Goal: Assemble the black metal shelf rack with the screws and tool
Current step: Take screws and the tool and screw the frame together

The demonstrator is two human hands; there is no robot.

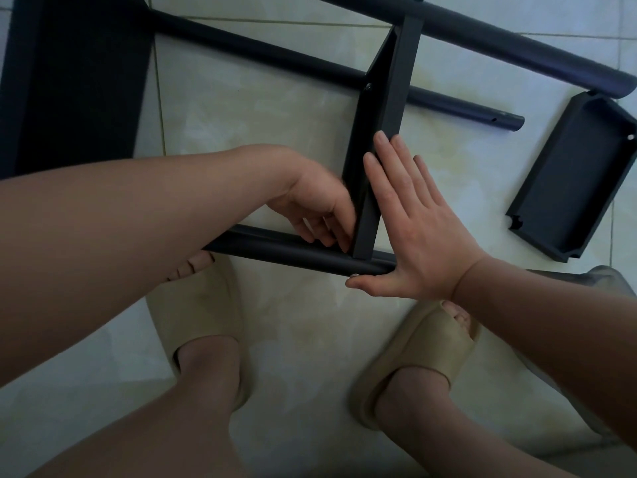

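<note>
Bracing shelf panel on pole: right hand flat; left hand curled at corner, contents unclear. Likely rigid, light; hold rims.

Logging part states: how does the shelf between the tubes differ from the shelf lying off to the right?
The fitted shelf stands on edge between two tubes; the loose shelf lies flat on the floor, open side up. The fitted shelf has the right hand pressed flat against it and the left hand at its corner; the loose shelf is untouched. Both are black rimmed trays.
</note>
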